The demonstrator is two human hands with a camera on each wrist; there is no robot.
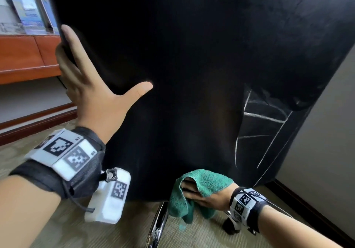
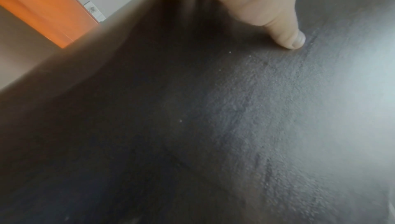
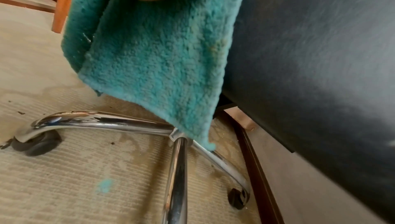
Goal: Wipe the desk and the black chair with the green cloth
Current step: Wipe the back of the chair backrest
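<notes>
Left hand (image 1: 92,88) spread on black chair (image 1: 192,55) edge | right hand (image 1: 211,198) clutching green cloth (image 1: 210,180)

1 black chair (image 1: 192,55). 1 green cloth (image 1: 207,182). 2 hands: 1 left hand (image 1: 92,94) and 1 right hand (image 1: 207,197). 2 wrist bands (image 1: 63,157), 1 on each arm. the left one shows 3 square black-and-white markers (image 1: 76,157); those on the right one are too blurred to count. the right wrist view under the chair shows 3 chrome legs (image 3: 96,119) and 2 black wheels (image 3: 36,144). 1 small green spot (image 3: 104,187) lies on the carpet (image 3: 64,193).
</notes>
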